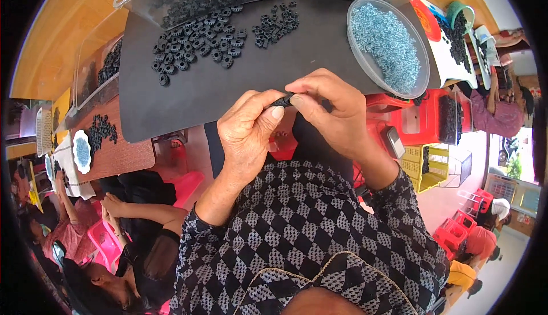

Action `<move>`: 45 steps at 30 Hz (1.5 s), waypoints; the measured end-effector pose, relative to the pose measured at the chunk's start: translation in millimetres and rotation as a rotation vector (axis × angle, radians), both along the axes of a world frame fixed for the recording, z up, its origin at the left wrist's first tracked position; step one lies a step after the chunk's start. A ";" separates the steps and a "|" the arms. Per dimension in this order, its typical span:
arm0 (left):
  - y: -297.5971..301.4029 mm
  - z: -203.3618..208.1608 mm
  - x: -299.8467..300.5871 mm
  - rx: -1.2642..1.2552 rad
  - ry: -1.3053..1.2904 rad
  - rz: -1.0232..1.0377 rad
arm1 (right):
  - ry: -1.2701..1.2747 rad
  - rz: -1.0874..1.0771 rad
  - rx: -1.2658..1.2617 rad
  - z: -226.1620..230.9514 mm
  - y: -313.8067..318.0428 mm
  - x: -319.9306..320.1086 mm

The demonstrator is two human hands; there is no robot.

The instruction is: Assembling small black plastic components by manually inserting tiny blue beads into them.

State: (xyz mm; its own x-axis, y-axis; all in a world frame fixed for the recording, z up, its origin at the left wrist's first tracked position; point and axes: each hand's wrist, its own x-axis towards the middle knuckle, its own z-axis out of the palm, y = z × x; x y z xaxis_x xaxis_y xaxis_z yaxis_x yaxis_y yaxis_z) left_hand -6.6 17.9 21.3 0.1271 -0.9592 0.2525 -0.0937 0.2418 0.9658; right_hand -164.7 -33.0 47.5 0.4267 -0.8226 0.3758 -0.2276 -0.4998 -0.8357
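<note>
Both my hands meet over the near edge of the dark table mat [182, 112]. Between their fingertips is a small black plastic part [282, 101]. My left hand [248, 126] pinches one end of it, thumb on top. The fingers of my right hand [328, 101] are closed on its other end; whether a second small piece is in them is hidden. Beyond my hands lies a loose pile of black plastic parts [200, 41], with a smaller heap of small black pieces [276, 25] to its right. Farther right stands a round clear tub [422, 66] of tiny pale-blue pieces [388, 43].
Clear bins [171, 21] with black parts stand along the far edge. Left, people sit at a brown table [128, 158] holding black parts and a white dish [82, 152]. On my right are red stools [419, 118] and a yellow crate [419, 169].
</note>
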 end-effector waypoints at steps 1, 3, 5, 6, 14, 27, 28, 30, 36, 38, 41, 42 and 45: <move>-0.2 0.7 -2.2 -0.010 0.024 0.020 | -0.002 -0.001 0.001 3.2 0.6 -0.9; -0.4 0.8 -5.1 -0.021 0.048 0.036 | 0.070 0.006 0.043 9.6 1.7 -2.3; -0.3 0.0 -6.3 -0.047 -0.022 0.039 | 0.123 0.029 0.046 12.5 -1.3 -6.9; 0.2 1.1 -6.9 -0.047 -0.022 0.036 | 0.177 0.056 0.051 14.5 -3.1 -9.6; 7.6 6.8 -5.5 -0.075 -0.130 -0.045 | 0.322 0.257 -0.147 25.7 -15.1 -17.7; 12.7 4.8 -10.1 -0.079 -0.118 -0.045 | 0.426 0.203 -0.528 -1.9 0.5 -17.8; 11.7 1.8 -10.9 -0.130 -0.136 -0.018 | 0.426 0.205 -0.526 -2.9 0.8 -17.2; 10.5 -2.3 -12.0 -0.179 -0.151 0.009 | 0.441 0.191 -0.592 -4.3 0.5 -16.7; 10.0 -10.1 -15.6 -0.173 -0.214 0.079 | 0.490 0.186 -0.662 -10.0 -3.2 -13.5; 10.5 -11.1 -18.8 -0.131 -0.165 0.107 | 0.500 0.196 -0.601 -14.3 -4.7 -13.4; 7.8 -13.0 -16.3 -0.132 -0.139 0.096 | 0.447 0.229 -0.502 -15.7 -9.3 -13.0; 5.6 -12.9 -14.6 -0.131 -0.139 0.096 | 0.389 0.251 -0.464 -15.6 -12.1 -12.9; 0.5 -14.5 -4.7 -0.091 0.003 -0.039 | 0.276 0.324 -0.311 -8.5 -18.2 -13.4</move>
State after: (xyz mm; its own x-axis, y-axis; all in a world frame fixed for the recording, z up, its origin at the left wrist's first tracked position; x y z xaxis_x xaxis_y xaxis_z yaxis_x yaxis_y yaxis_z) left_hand -11.3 18.5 6.7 0.0909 -0.9365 0.3386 -0.0791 0.3321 0.9399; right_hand -178.1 -51.1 39.0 0.7581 -0.4997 0.4189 -0.2107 -0.7957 -0.5679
